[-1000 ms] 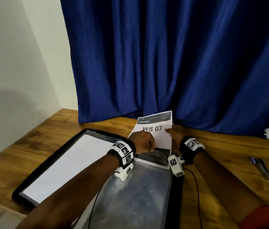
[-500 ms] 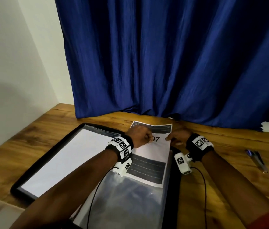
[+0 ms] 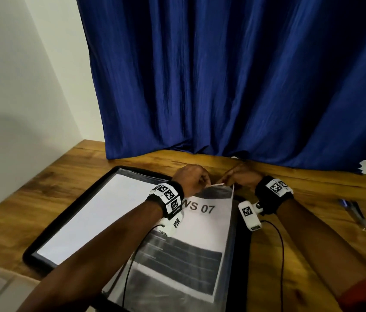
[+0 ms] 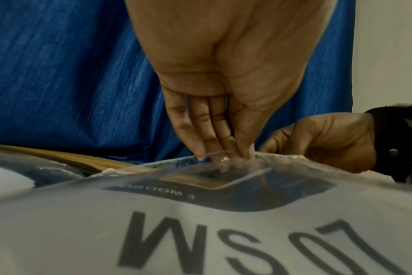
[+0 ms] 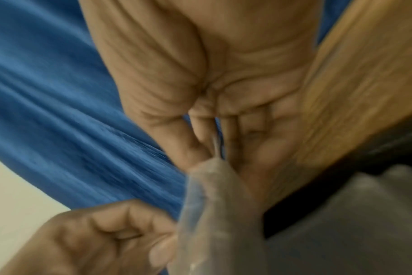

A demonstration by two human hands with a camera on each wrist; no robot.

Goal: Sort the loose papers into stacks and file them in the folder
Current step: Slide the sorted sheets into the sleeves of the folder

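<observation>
Head view: left hand [image 3: 190, 180] and right hand [image 3: 244, 179] pinch the sleeve [image 4: 223, 163] mouth above the sheet [image 3: 202, 224]; best held taut while seating.

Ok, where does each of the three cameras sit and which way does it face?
Head: worn high, facing forward and down at the open folder, WS 07 sheet, both forearms and hands.
Left wrist: under the left hand, looking along its fingers pinching the plastic sleeve.
Right wrist: along the right hand, blurred; same sleeve.
Shared: each wrist view shows the other hand.
</observation>
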